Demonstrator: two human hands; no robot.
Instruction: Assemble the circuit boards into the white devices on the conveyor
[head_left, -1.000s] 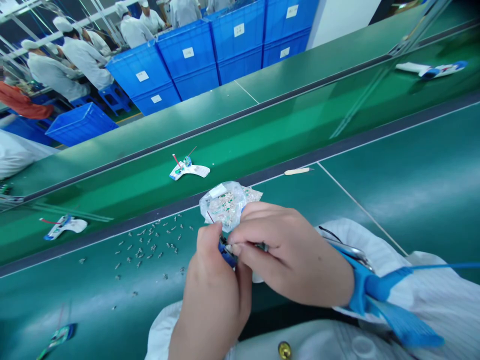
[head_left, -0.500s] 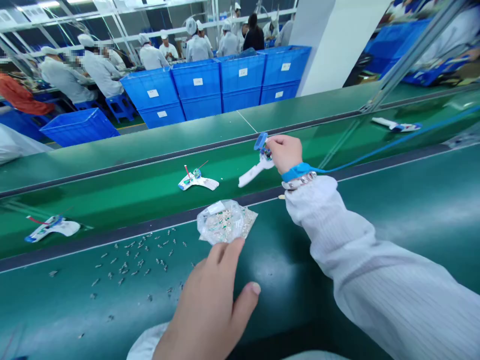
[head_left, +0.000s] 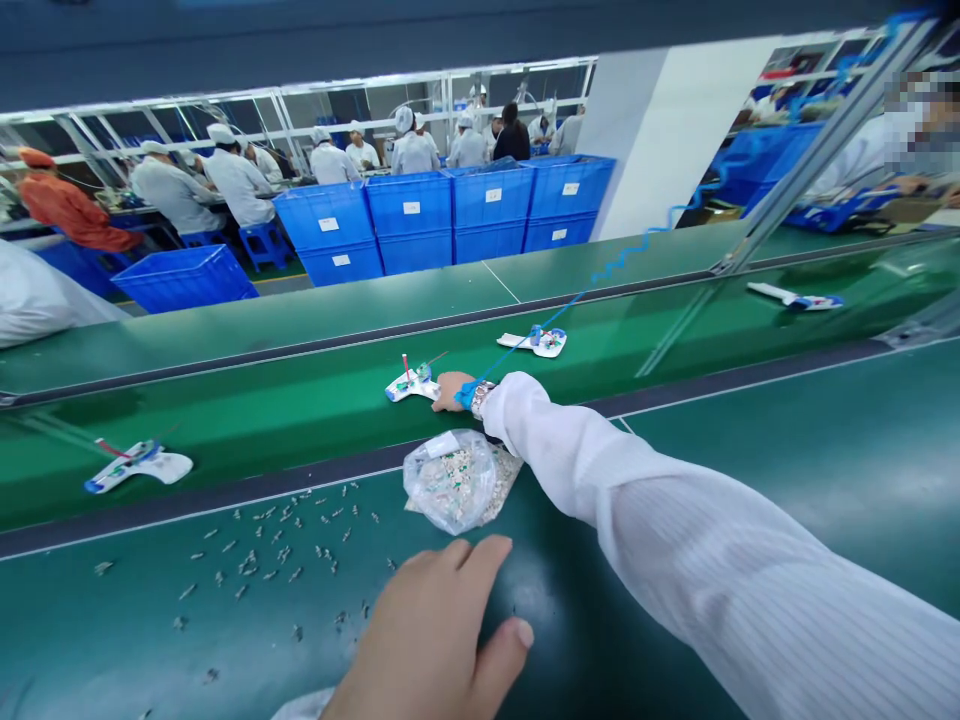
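My right hand (head_left: 451, 391) is closed around the handle end of a white gun-shaped housing half (head_left: 405, 386), which carries a red wire and a small round part. It lies on the green conveyor belt; my fingertips are partly hidden. A blue strap and a metal watch band circle that wrist. Lower down, my left hand (head_left: 427, 630) hovers open over the bench with thumb and fingers apart, holding nothing. Just beyond it sits a clear plastic bag (head_left: 454, 485) of small whitish and green parts. Another white housing half (head_left: 544, 342) rests on the belt beyond my right hand.
Further housing halves lie on the belt at left (head_left: 142, 466) and right (head_left: 799, 298). Small metal parts (head_left: 281, 550) are scattered across the bench (head_left: 675, 480). A blue coiled cord (head_left: 577, 295) runs from my wrist. Stacked blue bins (head_left: 412, 220) and seated workers are beyond.
My right hand has let go of the housing half it held, now on the belt, and moved left to another one. My left hand stays open; the view has tilted up.
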